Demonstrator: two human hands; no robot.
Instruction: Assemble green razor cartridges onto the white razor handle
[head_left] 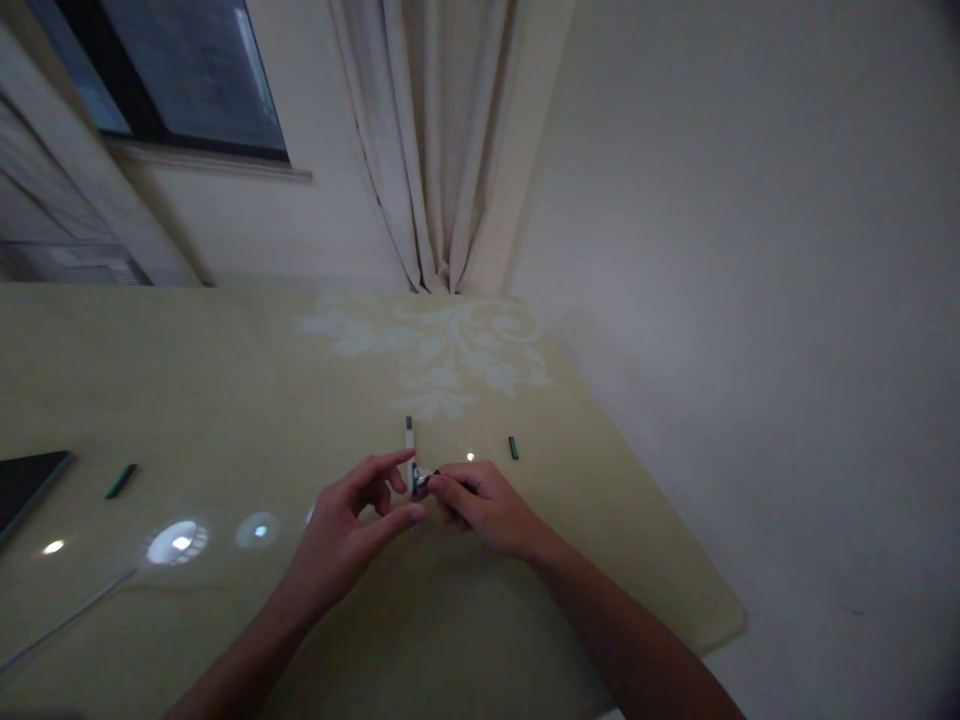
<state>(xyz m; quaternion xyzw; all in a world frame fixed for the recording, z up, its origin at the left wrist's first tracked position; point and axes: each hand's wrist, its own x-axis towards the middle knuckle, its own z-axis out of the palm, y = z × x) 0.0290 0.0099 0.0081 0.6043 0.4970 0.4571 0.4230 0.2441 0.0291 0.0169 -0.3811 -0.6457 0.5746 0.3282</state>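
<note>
Near the table's middle, my right hand (484,505) is closed on a small dark and shiny metallic object (421,480), pinched at its right end. To its left, my left hand (352,520) has its thumb and index finger apart, one on each side of the object's left end; nothing shows between its fingers otherwise. A thin pale strip with a dark tip (409,432) lies just beyond the hands, its near end partly hidden behind the left fingertips. What the small object is cannot be made out.
On the yellowish table (262,390), a small green and black stick (513,447) lies right of the hands and a similar one (121,481) at the left. A dark flat device (30,485) and a white cable (71,617) are far left. A wall borders the right.
</note>
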